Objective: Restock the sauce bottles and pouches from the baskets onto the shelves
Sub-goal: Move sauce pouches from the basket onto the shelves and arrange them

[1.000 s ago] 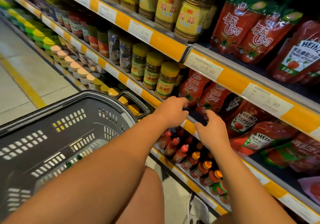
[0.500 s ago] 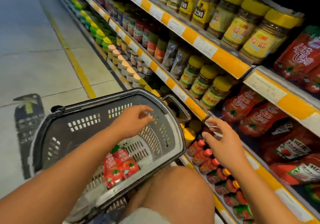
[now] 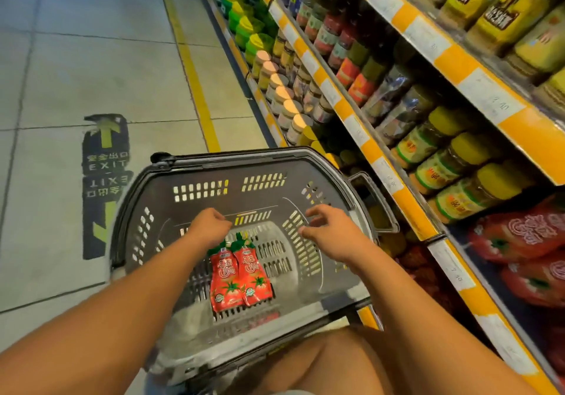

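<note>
Two red tomato sauce pouches (image 3: pixel 240 278) with green spouts lie side by side on the bottom of the dark grey shopping basket (image 3: pixel 195 162). My left hand (image 3: pixel 211 226) reaches down into the basket, its fingers curled at the pouches' green tops; the fingertips are hidden under the hand. My right hand (image 3: pixel 330 231) hovers over the basket's right side with fingers loosely spread, holding nothing. Red tomato pouches (image 3: pixel 519 235) fill the shelf at the lower right.
Shelves with orange price rails (image 3: pixel 394 199) run along the right, packed with yellow-lidded jars (image 3: pixel 452 165) and other jars. The basket sits in front of my bare knee (image 3: pixel 321 361). To the left is tiled floor with a yellow line (image 3: pixel 195 80) and an exit sticker (image 3: pixel 105 162).
Both hands have left the shelf and swung left over the basket. My left hand has dropped from above the rim down onto the pouch tops; the view turned toward the floor.
</note>
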### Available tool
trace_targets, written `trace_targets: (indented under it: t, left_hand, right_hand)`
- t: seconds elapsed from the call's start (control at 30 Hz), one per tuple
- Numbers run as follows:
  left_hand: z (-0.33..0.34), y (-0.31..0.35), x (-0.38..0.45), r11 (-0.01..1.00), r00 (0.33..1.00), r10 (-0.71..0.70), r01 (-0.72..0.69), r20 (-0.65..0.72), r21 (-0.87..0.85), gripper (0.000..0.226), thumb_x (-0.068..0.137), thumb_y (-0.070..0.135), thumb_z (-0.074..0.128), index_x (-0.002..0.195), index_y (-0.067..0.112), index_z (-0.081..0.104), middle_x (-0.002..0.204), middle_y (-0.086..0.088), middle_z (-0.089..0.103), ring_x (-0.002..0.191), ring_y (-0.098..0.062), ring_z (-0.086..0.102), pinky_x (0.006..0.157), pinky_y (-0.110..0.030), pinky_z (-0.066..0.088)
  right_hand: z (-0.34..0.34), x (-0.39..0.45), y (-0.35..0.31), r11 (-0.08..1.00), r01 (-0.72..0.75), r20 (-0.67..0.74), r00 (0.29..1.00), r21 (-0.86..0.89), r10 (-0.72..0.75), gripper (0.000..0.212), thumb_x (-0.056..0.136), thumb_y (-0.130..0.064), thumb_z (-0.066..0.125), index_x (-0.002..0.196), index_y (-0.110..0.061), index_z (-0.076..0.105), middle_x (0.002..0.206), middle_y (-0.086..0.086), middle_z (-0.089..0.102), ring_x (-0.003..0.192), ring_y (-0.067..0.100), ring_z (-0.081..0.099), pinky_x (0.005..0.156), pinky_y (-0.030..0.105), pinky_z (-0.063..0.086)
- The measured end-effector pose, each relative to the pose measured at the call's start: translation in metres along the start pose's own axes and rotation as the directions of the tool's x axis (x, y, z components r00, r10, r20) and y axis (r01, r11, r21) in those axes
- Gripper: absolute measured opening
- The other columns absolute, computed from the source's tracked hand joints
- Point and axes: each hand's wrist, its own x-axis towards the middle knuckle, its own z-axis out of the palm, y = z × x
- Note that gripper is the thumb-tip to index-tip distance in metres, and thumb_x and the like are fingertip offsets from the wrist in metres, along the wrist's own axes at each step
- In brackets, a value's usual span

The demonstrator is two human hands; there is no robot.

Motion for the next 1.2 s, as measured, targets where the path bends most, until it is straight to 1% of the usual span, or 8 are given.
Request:
trace_targets:
  t: [0.2,0.33,0.4,0.57,0.7,0.87,1.03,1.2]
  left_hand:
    - [0.037,-0.046,0.027,0.953,0.959,-0.285,0.284,0.007,-0.101,0.025,0.094,0.011,0.063,0.111,-0.006,0.059,0.111,-0.024,0.068,0.102,-0.038,0.067,0.082,-0.044,0.056]
    - [0.069,-0.081,0.036,0.909,0.92,-0.383,0.392,0.087,-0.144,0.028,0.094,0.01,0.058,0.115,-0.007,0.063,0.113,-0.026,0.069,0.104,-0.041,0.068,0.091,-0.052,0.058]
    - [0.083,-0.095,0.04,0.89,0.897,-0.429,0.439,0.106,-0.124,0.029,0.091,0.009,0.058,0.115,-0.006,0.065,0.112,-0.027,0.07,0.099,-0.039,0.07,0.088,-0.052,0.06]
    - [0.1,-0.112,0.052,0.859,0.859,-0.505,0.51,0.087,-0.048,0.038,0.102,0.022,0.051,0.133,0.003,0.062,0.138,-0.019,0.06,0.121,-0.032,0.061,0.105,-0.04,0.051]
    - [0.109,-0.128,0.057,0.838,0.83,-0.545,0.538,0.118,0.087,0.049,0.095,0.044,0.064,0.127,0.007,0.068,0.13,-0.015,0.068,0.114,-0.032,0.067,0.1,-0.037,0.054]
    - [0.115,-0.131,0.067,0.797,0.779,-0.599,0.603,0.186,0.041,0.052,0.082,0.051,0.079,0.118,0.014,0.071,0.116,-0.012,0.071,0.104,-0.03,0.069,0.099,-0.041,0.056]
    - [0.122,-0.128,0.075,0.754,0.743,-0.638,0.656,0.201,-0.03,0.034,0.078,0.046,0.082,0.094,0.019,0.068,0.1,-0.01,0.072,0.092,-0.029,0.07,0.094,-0.041,0.058]
    - [0.129,-0.131,0.08,0.736,0.73,-0.652,0.674,0.205,-0.059,0.028,0.077,0.037,0.084,0.083,0.019,0.063,0.09,-0.01,0.071,0.085,-0.028,0.071,0.091,-0.042,0.06]
  right_hand:
    - [0.062,0.055,0.0,0.988,-0.089,0.168,0.98,-0.123,0.11,0.049,0.096,-0.025,0.072,0.139,-0.012,0.055,0.132,0.014,0.062,0.099,0.027,0.065,0.077,0.036,0.053]
    - [0.096,0.084,0.012,0.968,-0.153,0.229,0.953,-0.2,0.198,0.049,0.093,-0.019,0.073,0.136,-0.004,0.055,0.13,0.02,0.062,0.101,0.03,0.063,0.085,0.041,0.057]
    - [0.111,0.093,0.022,0.957,-0.181,0.269,0.933,-0.227,0.24,0.057,0.093,-0.017,0.07,0.144,-0.002,0.048,0.13,0.021,0.062,0.092,0.027,0.06,0.073,0.036,0.055]
    - [0.142,0.11,0.044,0.925,-0.243,0.359,0.869,-0.291,0.341,0.042,0.094,-0.01,0.065,0.134,0.0,0.058,0.132,0.022,0.064,0.104,0.03,0.066,0.088,0.043,0.057]
    - [0.158,0.127,0.057,0.929,-0.284,0.366,0.859,-0.239,0.357,0.035,0.092,-0.008,0.067,0.126,0.0,0.065,0.093,0.007,0.067,0.063,0.006,0.05,0.054,0.023,0.047]
    - [0.183,0.138,0.079,0.919,-0.357,0.376,0.839,-0.166,0.393,0.02,0.087,0.003,0.068,0.104,-0.006,0.064,0.103,0.008,0.07,0.074,0.008,0.059,0.073,0.03,0.055]
    - [0.191,0.157,0.092,0.896,-0.383,0.405,0.8,-0.225,0.443,0.037,0.087,0.004,0.072,0.074,-0.017,0.044,0.076,-0.004,0.054,0.066,0.006,0.05,0.079,0.03,0.047]
    - [0.197,0.166,0.103,0.888,-0.412,0.421,0.782,-0.205,0.46,0.035,0.079,0.004,0.082,0.086,-0.015,0.053,0.116,0.014,0.068,0.103,0.028,0.066,0.097,0.039,0.053]
